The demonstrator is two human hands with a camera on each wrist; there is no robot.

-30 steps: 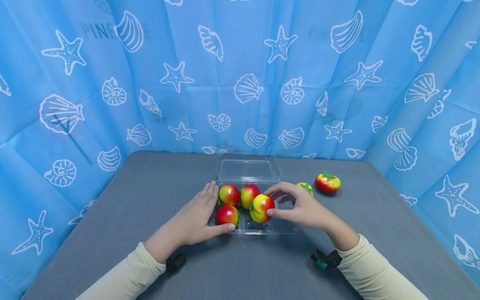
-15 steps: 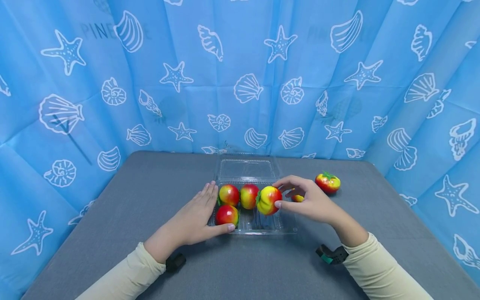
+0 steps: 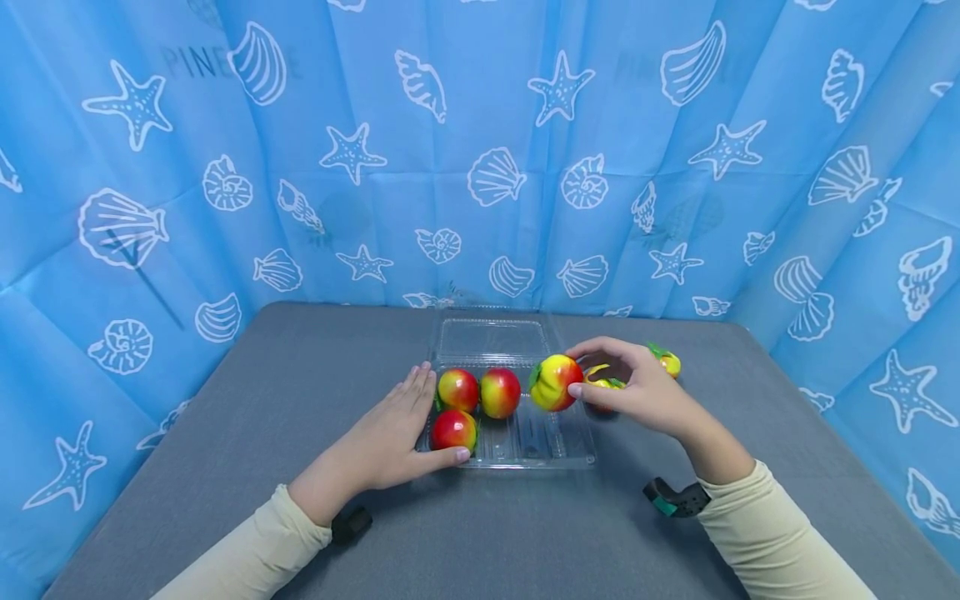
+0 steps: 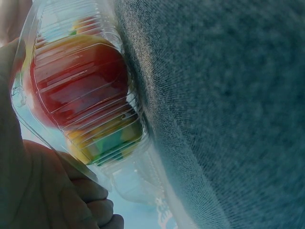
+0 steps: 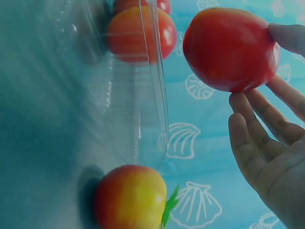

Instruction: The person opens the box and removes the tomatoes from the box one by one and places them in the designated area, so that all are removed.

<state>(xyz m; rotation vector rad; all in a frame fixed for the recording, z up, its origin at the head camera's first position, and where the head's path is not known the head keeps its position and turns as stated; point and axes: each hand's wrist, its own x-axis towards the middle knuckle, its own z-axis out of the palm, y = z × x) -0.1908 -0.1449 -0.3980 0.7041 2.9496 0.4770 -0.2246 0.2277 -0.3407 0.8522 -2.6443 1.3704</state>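
Red-yellow fruit (image 3: 555, 383) is hanging above the clear container (image 3: 525, 463) near its right edge, my right hand (image 3: 647, 390) pinching it; my left hand (image 3: 386, 437), thumb spread, is touching the container's left edge on the worktop (image 3: 315, 375). I'm judging the fruit light, stiff, slippery: best gripped round its widest part.

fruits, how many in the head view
6: back-left fruit, front-left fruit and back-middle fruit in the clear container; held fruit in the right hand; nearer fruit and farther fruit on the table, partly hidden by that hand.
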